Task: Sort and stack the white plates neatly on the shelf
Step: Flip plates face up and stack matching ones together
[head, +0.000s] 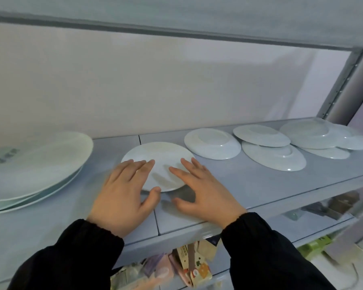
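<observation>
Pale grey shelf (260, 185) carries everything: a stack of large white plates (40, 164) at the left, upside-down plates (272, 158) overlapping toward the far right, and one small plate (157, 155) upright in the middle. Left hand (126, 191) and right hand (201, 189) reach over its near edge, fingers straight and spread, gripping nothing.

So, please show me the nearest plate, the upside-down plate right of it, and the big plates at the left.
nearest plate (158, 152): head view, its bare middle.
upside-down plate (211, 142): head view, its flat base.
big plates (40, 162): head view, top plate's face.
</observation>
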`<action>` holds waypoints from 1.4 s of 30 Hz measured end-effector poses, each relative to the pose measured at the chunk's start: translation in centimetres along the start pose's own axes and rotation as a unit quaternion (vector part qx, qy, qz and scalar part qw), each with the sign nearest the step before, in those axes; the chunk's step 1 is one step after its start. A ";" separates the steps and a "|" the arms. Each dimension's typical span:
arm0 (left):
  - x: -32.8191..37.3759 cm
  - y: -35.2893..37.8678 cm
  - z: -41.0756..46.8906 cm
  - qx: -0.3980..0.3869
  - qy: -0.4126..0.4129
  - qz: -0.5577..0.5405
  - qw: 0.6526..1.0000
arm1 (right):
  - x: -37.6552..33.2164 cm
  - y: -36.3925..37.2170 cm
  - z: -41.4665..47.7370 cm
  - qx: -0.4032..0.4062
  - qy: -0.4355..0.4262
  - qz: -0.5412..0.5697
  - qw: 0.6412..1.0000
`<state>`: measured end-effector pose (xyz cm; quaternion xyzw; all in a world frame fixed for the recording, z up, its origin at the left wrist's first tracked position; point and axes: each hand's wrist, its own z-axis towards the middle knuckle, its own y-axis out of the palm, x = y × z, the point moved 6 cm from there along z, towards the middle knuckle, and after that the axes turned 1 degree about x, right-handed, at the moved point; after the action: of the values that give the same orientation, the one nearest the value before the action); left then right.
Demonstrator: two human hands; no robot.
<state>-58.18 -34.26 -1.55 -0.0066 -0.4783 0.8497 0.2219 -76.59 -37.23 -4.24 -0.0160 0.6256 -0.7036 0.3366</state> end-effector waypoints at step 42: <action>17.3 15.1 13.0 -0.168 -0.098 0.078 0.978 | 18.9 -11.8 1.8 0.097 -0.094 0.053 0.989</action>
<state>-82.29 -44.80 -3.32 0.0022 -0.6315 0.7686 0.1024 -95.80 -48.24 -0.90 -0.0158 0.5195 -0.7376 0.4311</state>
